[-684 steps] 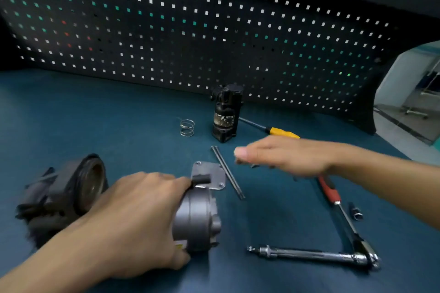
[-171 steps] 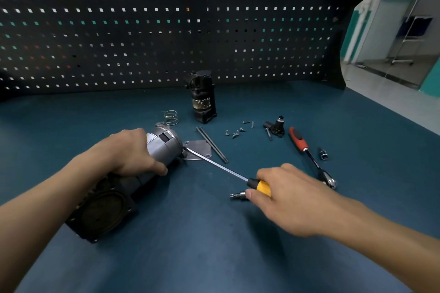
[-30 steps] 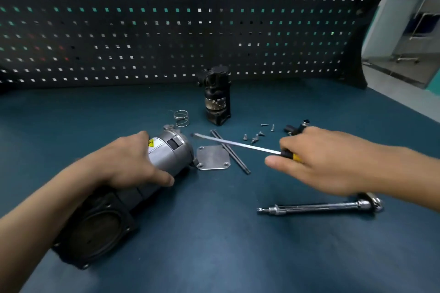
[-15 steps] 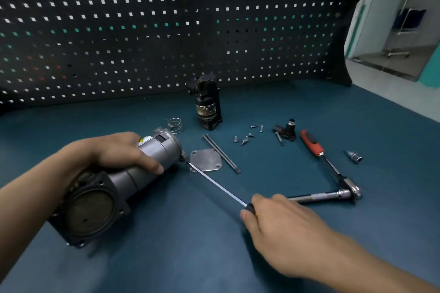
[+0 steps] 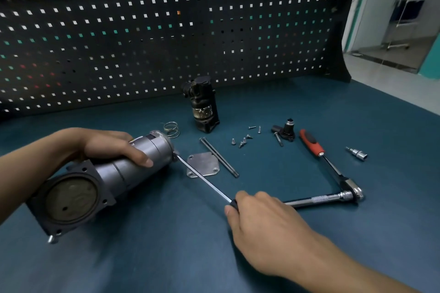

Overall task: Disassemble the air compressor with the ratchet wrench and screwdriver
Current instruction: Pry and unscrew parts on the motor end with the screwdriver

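The right hand point(image 5: 266, 228) is curled round the handle of the screwdriver point(image 5: 204, 178), which it almost wholly hides. The bare shaft runs up and left from it, over a corner of the flat cover plate point(image 5: 204, 162), to meet the far end of the air compressor point(image 5: 123, 173). That body lies on its side on the blue bench point(image 5: 166, 257), left of the right hand, its round black flange toward the camera. The left hand point(image 5: 107, 147) grips the grey cylinder from above.

Just right of the right hand lies a silver extension bar point(image 5: 316, 200), meeting the head of the ratchet wrench point(image 5: 331, 166). Beyond the plate are two long bolts point(image 5: 219, 157), loose screws point(image 5: 242, 141), a spring point(image 5: 172, 129) and an upright black housing point(image 5: 203, 104) near the pegboard point(image 5: 166, 31).
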